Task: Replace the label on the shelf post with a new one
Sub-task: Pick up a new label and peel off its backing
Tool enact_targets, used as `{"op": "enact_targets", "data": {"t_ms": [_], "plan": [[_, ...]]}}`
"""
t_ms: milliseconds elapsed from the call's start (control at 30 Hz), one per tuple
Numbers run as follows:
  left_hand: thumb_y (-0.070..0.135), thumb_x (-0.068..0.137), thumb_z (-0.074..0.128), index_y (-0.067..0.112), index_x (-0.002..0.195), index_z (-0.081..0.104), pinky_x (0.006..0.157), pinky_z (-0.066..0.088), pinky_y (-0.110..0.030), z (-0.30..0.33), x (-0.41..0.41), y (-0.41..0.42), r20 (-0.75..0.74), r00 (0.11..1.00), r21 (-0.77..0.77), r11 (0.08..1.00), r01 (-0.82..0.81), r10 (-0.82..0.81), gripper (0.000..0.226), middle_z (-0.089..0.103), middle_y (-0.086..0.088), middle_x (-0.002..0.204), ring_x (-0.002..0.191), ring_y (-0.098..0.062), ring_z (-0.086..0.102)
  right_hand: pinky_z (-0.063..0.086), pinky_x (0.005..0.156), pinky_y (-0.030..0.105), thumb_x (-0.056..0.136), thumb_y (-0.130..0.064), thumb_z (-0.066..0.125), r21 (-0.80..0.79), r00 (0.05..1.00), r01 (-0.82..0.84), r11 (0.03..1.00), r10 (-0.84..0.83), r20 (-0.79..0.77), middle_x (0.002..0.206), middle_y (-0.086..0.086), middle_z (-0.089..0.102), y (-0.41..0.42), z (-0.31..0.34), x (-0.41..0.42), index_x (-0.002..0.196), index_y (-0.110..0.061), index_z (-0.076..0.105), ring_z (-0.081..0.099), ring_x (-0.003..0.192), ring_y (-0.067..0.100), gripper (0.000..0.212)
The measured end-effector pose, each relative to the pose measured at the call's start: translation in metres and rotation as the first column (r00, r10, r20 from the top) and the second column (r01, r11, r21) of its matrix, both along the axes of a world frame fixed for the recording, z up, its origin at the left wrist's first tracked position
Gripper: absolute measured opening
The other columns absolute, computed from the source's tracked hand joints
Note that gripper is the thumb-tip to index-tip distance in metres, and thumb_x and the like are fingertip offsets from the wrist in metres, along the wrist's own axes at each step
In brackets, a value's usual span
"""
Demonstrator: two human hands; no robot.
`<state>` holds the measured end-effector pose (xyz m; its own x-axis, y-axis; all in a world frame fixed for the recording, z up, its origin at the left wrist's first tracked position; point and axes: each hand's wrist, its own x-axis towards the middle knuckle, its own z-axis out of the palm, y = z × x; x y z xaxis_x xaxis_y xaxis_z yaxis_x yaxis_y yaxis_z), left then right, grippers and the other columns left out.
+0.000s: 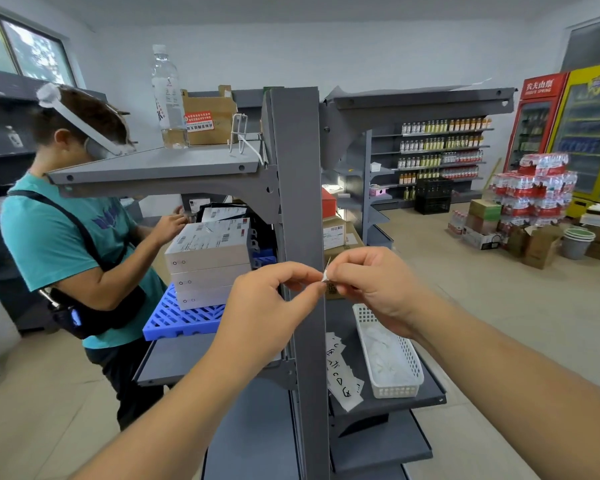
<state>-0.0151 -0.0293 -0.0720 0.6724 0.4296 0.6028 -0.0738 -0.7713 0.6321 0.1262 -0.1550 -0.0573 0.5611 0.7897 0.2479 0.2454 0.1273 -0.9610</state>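
The grey shelf post (298, 168) rises through the middle of the view. In front of it, about mid-height, both hands pinch one small white label (326, 273) between their fingertips. My left hand (267, 303) grips it from the left and my right hand (371, 285) from the right. The label looks folded or partly peeled, and most of it is hidden by my fingers. Several white labels with handwritten marks (342, 372) lie on the shelf just right of the post, lower down.
A white plastic basket (388, 351) sits on the right shelf. A blue crate (181, 317) with stacked white boxes (208, 261) is on the left shelf. A person in a teal shirt (66, 244) stands at left. Drink fridges (575, 133) and stacked bottle packs (534, 188) fill the far right.
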Motion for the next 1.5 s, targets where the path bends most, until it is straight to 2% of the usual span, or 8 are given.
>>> {"op": "enact_targets", "data": {"t_ms": [400, 500, 667, 967, 1167, 1267, 1433, 1500], "plan": [[0.022, 0.091, 0.074, 0.028, 0.081, 0.08, 0.06, 0.049, -0.016, 0.004, 0.007, -0.004, 0.008, 1.0, -0.235, 0.972, 0.027, -0.026, 0.013, 0.076, 0.011, 0.073, 0.064, -0.002, 0.063, 0.051, 0.078, 0.042, 0.092, -0.003, 0.07, 0.046, 0.994, 0.034, 0.998, -0.038, 0.098, 0.071, 0.012, 0.063, 0.001, -0.003, 0.002, 0.07, -0.017, 0.081, 0.054, 0.07, 0.023, 0.028], [0.015, 0.091, 0.073, 0.023, 0.079, 0.08, 0.058, 0.046, -0.017, 0.005, 0.009, -0.004, 0.037, 0.999, -0.36, 0.932, 0.047, -0.036, 0.016, 0.071, 0.009, 0.065, 0.056, 0.0, 0.056, 0.053, 0.077, 0.039, 0.092, -0.004, 0.071, 0.027, 0.994, 0.046, 0.999, -0.049, 0.101, 0.067, 0.007, 0.065, 0.003, -0.008, 0.008, 0.072, -0.016, 0.082, 0.056, 0.067, 0.017, 0.025], [0.017, 0.09, 0.072, 0.022, 0.077, 0.08, 0.067, 0.047, -0.038, 0.007, 0.012, 0.0, 0.07, 0.998, -0.52, 0.854, 0.034, 0.003, 0.017, 0.074, -0.015, 0.081, 0.068, -0.019, 0.056, 0.053, 0.071, 0.024, 0.092, 0.0, 0.065, -0.015, 0.986, 0.1, 0.995, -0.097, 0.136, 0.062, -0.004, 0.067, 0.001, -0.018, 0.021, 0.078, -0.005, 0.079, 0.06, 0.061, 0.004, 0.021], [0.012, 0.092, 0.068, 0.012, 0.086, 0.079, 0.047, 0.041, -0.011, 0.005, 0.017, 0.012, 0.13, 0.986, -0.611, 0.792, -0.005, 0.107, 0.014, 0.071, -0.022, 0.083, 0.072, -0.02, 0.048, 0.054, 0.078, 0.038, 0.089, -0.005, 0.065, -0.127, 0.967, 0.174, 0.977, -0.146, 0.207, 0.064, -0.002, 0.068, -0.002, -0.042, 0.056, 0.077, -0.006, 0.076, 0.061, 0.07, 0.016, 0.017], [0.005, 0.095, 0.064, 0.011, 0.082, 0.076, 0.047, 0.042, -0.007, 0.004, 0.015, 0.012, 0.176, 0.974, -0.603, 0.798, -0.008, 0.143, 0.019, 0.071, 0.015, 0.059, 0.051, 0.003, 0.056, 0.05, 0.07, 0.036, 0.085, -0.011, 0.066, -0.211, 0.951, 0.261, 0.942, -0.213, 0.226, 0.059, -0.007, 0.065, 0.001, -0.064, 0.091, 0.065, -0.015, 0.075, 0.058, 0.066, 0.015, 0.022], [0.003, 0.096, 0.062, 0.011, 0.08, 0.074, 0.048, 0.043, -0.006, 0.005, 0.013, 0.013, 0.175, 0.975, -0.595, 0.804, -0.005, 0.135, 0.021, 0.069, 0.018, 0.057, 0.051, 0.007, 0.06, 0.045, 0.066, 0.037, 0.084, -0.014, 0.066, -0.29, 0.927, 0.354, 0.889, -0.291, 0.238, 0.058, -0.004, 0.061, 0.002, -0.08, 0.115, 0.052, -0.021, 0.067, 0.054, 0.066, 0.02, 0.033], [0.002, 0.095, 0.064, 0.009, 0.082, 0.074, 0.051, 0.043, -0.004, 0.0, 0.011, 0.017, 0.143, 0.981, -0.584, 0.811, -0.022, 0.13, 0.018, 0.069, 0.02, 0.056, 0.051, 0.008, 0.06, 0.045, 0.064, 0.033, 0.089, -0.019, 0.062, -0.446, 0.852, 0.52, 0.728, -0.403, 0.336, 0.073, 0.02, 0.072, 0.005, -0.116, 0.153, 0.071, 0.004, 0.068, 0.058, 0.065, 0.023, 0.03], [0.004, 0.096, 0.064, 0.009, 0.083, 0.074, 0.051, 0.043, -0.005, -0.003, 0.011, 0.017, 0.127, 0.984, -0.585, 0.811, -0.028, 0.126, 0.017, 0.069, 0.02, 0.057, 0.05, 0.007, 0.06, 0.04, 0.059, 0.031, 0.091, -0.021, 0.061, -0.522, 0.842, 0.528, 0.67, -0.333, 0.424, 0.065, 0.017, 0.06, 0.007, -0.127, 0.159, 0.067, -0.003, 0.06, 0.052, 0.061, 0.023, 0.03]]}}
